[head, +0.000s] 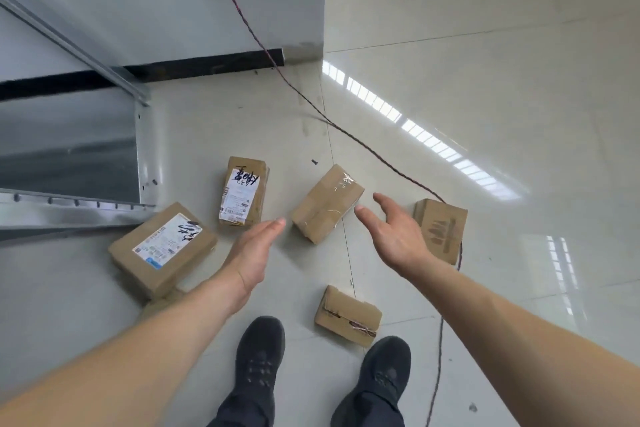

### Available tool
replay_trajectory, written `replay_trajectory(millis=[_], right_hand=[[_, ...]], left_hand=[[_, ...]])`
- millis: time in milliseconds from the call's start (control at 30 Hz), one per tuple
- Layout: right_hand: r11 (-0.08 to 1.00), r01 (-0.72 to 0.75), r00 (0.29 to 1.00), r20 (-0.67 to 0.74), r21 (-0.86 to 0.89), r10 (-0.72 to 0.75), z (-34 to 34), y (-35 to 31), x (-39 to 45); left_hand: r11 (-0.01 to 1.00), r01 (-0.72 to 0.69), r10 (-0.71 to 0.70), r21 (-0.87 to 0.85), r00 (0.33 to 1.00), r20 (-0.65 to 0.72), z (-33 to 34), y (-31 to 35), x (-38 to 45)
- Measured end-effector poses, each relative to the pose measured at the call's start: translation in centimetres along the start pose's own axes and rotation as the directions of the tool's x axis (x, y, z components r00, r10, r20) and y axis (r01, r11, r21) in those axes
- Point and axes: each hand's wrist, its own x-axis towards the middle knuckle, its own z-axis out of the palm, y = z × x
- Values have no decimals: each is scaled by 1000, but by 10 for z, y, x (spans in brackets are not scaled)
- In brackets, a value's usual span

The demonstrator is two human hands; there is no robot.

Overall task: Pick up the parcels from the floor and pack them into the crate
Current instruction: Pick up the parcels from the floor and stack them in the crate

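Note:
Several brown cardboard parcels lie on the pale tiled floor. A taped parcel [327, 203] sits in the middle, between my two hands. My left hand [254, 253] reaches toward its left side with straight fingers, holding nothing. My right hand [393, 231] is spread on its right side, also holding nothing. Neither hand touches the taped parcel. A labelled parcel [243, 191] stands behind my left hand, and a larger labelled parcel [162, 248] lies at the left. Another parcel [443, 229] lies partly behind my right hand, and a small one [348, 315] lies by my feet. No crate is in view.
A metal shelf frame [72, 208] stands at the left, against a grey wall. A dark red cable [349, 137] runs across the floor from the wall, past the right parcel. My black shoes [259, 354] are at the bottom. Glossy floor tiles stretch to the right.

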Motion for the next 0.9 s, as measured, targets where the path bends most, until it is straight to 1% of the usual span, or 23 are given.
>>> replay_trajectory(millis=[133, 233, 333, 433, 500, 600, 667, 767, 833, 900], right_hand=[[996, 38, 999, 33, -80, -36, 36, 41, 82], [990, 60, 998, 28, -129, -56, 57, 59, 130], [993, 67, 997, 37, -95, -64, 68, 70, 156], [999, 36, 999, 5, -40, -35, 72, 81, 157], [997, 50, 997, -49, -54, -53, 71, 89, 150], [997, 38, 996, -73, -70, -44, 66, 107, 143], [999, -19, 998, -68, -44, 16, 62, 116, 138], [993, -110, 994, -17, 40, 110, 68, 128, 134], [984, -145, 989, -7, 101, 147, 77, 137, 137], [975, -149, 989, 9, 166, 150, 85, 142, 138]], left_hand=[[999, 22, -23, -25, 1000, -12, 34, -46, 82], [994, 58, -57, -95, 998, 14, 58, -67, 127], [992, 31, -26, -126, 999, 41, 76, -80, 152], [988, -2, 5, -155, 1000, 16, 82, -87, 155], [990, 5, -7, -142, 1000, -16, 80, -91, 147], [993, 50, -53, -105, 998, -22, 71, -95, 139], [989, 108, -107, -97, 994, 12, 68, -92, 143], [983, 162, -156, -86, 985, 67, 70, -83, 153], [980, 173, -165, -102, 983, 84, 71, -84, 165], [977, 179, -169, -118, 982, 88, 72, -88, 175]])
